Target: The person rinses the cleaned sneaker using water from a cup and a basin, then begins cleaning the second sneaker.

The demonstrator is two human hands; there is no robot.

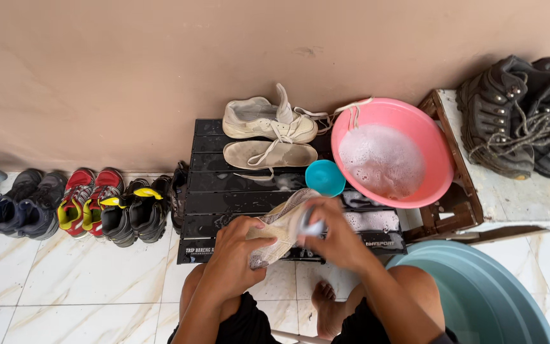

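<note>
My left hand (235, 255) grips a wet cream sneaker (279, 224) from below, over the front of a black slatted platform (224, 191). My right hand (335, 237) is closed on a small brush-like object, blurred, pressed against the sneaker's side. The matching white sneaker (267, 120) lies on its side at the back of the platform, with a loose insole (268, 154) just in front of it. A pink basin (437, 159) of soapy water and a small teal cup (324, 178) sit to the right of them.
A row of shoes lines the wall at left: dark ones (23, 204), red and yellow ones (87, 199), black ones (136, 213). Two dark hiking boots (520, 121) stand on a white ledge (517, 204). A grey-blue tub (485, 299) is at my right knee. My bare foot (327, 309) rests on the tiled floor.
</note>
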